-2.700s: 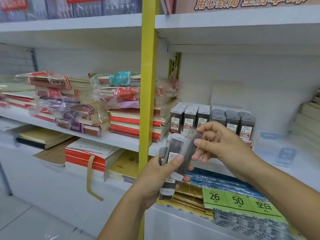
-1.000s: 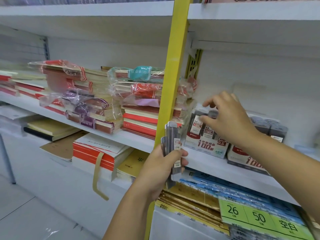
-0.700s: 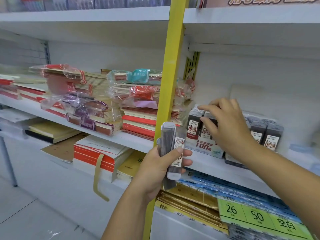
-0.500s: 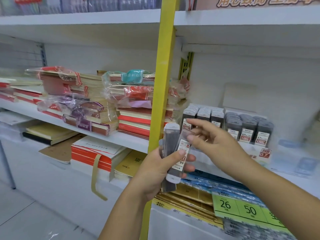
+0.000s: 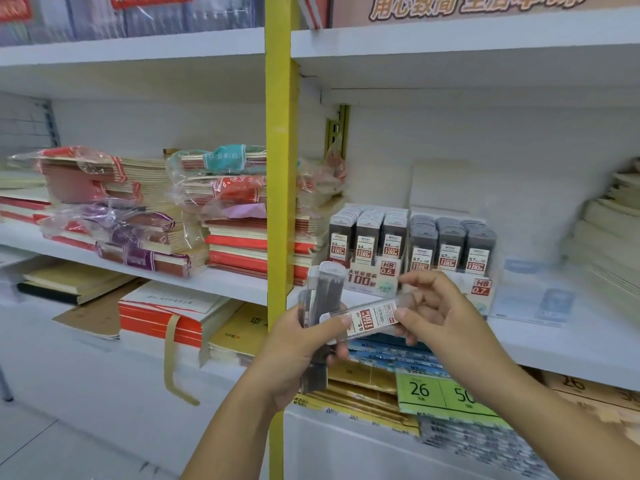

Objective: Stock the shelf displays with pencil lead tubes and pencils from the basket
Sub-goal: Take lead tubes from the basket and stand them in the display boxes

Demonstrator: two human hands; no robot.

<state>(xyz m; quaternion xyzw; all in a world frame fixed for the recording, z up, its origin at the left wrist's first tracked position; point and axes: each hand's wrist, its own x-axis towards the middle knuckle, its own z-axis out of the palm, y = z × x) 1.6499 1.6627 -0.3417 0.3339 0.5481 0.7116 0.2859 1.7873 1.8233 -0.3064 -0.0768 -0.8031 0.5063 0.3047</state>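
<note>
White shelf (image 5: 571, 344), lead tubes (image 5: 327, 292) in hand

Near the yellow post (image 5: 282, 168), our left hand (image 5: 298, 351) grips the lead tubes upright in a bunch. Our right hand (image 5: 440, 317) pinches one labelled tube (image 5: 370, 315) crosswise, touching the bunch. Farther back, display boxes (image 5: 369, 244) stand on the shelf.

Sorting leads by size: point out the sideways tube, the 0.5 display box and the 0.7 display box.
sideways tube (image 5: 370, 315), head view, its white label.
0.5 display box (image 5: 363, 280), head view, front panel.
0.7 display box (image 5: 482, 287), head view, red tag.
</note>
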